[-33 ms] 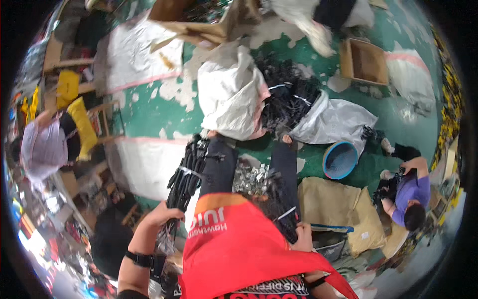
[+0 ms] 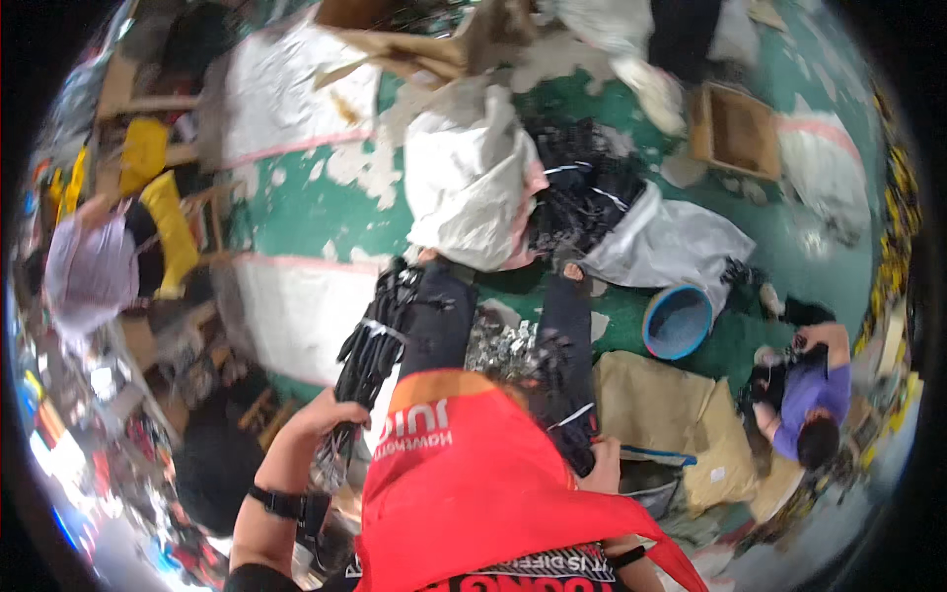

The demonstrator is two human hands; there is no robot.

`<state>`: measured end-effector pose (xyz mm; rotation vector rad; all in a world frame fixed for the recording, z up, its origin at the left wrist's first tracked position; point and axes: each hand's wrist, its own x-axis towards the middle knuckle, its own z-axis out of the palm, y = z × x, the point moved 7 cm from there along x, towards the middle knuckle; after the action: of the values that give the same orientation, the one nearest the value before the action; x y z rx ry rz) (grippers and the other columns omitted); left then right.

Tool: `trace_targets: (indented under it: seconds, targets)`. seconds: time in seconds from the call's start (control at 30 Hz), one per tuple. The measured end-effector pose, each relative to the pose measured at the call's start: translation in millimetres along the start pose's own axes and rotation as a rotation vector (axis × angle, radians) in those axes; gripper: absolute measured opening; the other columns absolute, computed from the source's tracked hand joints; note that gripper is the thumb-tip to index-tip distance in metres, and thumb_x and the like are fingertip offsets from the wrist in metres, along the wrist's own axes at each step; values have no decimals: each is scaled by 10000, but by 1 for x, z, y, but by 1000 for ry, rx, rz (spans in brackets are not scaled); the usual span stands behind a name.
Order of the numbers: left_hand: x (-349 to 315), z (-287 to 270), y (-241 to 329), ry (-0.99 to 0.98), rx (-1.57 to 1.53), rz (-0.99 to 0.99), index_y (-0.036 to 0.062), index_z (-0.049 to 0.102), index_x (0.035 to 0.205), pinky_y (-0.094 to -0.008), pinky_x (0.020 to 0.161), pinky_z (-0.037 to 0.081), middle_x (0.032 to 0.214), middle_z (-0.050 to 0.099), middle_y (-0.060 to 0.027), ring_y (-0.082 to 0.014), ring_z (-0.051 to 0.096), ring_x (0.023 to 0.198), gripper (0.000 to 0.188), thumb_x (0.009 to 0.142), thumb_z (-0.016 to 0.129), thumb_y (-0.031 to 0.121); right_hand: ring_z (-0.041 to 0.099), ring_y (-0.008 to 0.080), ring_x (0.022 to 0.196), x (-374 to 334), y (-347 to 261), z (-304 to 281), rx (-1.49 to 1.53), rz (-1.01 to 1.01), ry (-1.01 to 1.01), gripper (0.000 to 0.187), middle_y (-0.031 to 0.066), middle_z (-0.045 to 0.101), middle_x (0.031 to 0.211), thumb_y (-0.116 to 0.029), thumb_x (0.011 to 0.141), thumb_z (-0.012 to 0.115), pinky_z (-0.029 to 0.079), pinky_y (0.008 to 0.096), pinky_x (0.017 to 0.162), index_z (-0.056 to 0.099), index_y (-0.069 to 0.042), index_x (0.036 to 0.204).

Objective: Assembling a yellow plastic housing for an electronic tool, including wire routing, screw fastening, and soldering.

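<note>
My left hand point(image 2: 333, 412) is closed round the lower end of a bundle of long black cord-like strips point(image 2: 373, 331), bound with a white tie. The bundle lies slanting by my left thigh, its far end fanning out. Beside my right thigh, my right hand point(image 2: 600, 464) is closed at the near end of a second black bundle point(image 2: 567, 400), which also has a white tie. Its fingers are partly hidden. A red apron point(image 2: 473, 464) covers my lap. Between my legs lies a heap of small shiny metal-looking pieces point(image 2: 501, 345).
Ahead stand a white woven sack point(image 2: 464, 178) and a pile of tied black bundles point(image 2: 582, 192) on a silvery sack point(image 2: 676, 237). To the right are a blue-rimmed basket point(image 2: 679, 323), tan sacks point(image 2: 651, 400) and a seated person point(image 2: 817, 395). Another person point(image 2: 94, 266) is at the left.
The whole view has shifted slightly, with the far objects a little to the right. Both hands keep their places at the black bundles.
</note>
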<state>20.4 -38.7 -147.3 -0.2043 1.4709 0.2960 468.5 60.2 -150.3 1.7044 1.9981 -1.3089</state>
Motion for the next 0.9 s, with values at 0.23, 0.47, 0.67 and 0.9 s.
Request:
trace_targets:
  seconds: [0.23, 0.47, 0.67, 0.9]
  targets:
    - [-31, 45, -44, -178, -423, 149, 4, 575, 1003, -270, 513, 490, 745, 629, -113, -169, 582, 559, 384, 682, 665, 193, 541, 326, 1116, 43, 63, -58, 52, 270, -81, 711, 229, 546, 1198, -137, 725, 735, 414, 384, 951, 375, 21, 1317]
    - [-47, 45, -114, -219, -926, 390, -38, 524, 1069, -273, 539, 508, 717, 584, -130, -206, 596, 578, 450, 717, 669, 203, 570, 264, 1037, 123, 35, -71, -116, 186, -350, 620, 187, 578, 1154, -217, 763, 728, 448, 363, 904, 470, 77, 1243]
    - [-45, -4, -184, -274, -1399, 504, -25, 519, 1087, -287, 590, 560, 801, 583, -127, -195, 613, 624, 412, 739, 633, 164, 630, 238, 815, 163, -70, -44, -298, 194, -543, 394, 145, 652, 919, -204, 771, 697, 504, 353, 744, 591, 58, 1044]
    - [-63, -110, -298, -252, -1772, 562, 26, 533, 1030, -294, 581, 516, 802, 582, -104, -152, 579, 597, 308, 774, 596, 184, 627, 230, 753, 201, -254, 40, -548, 145, -647, 341, 134, 652, 865, -192, 768, 686, 507, 348, 693, 601, 46, 998]
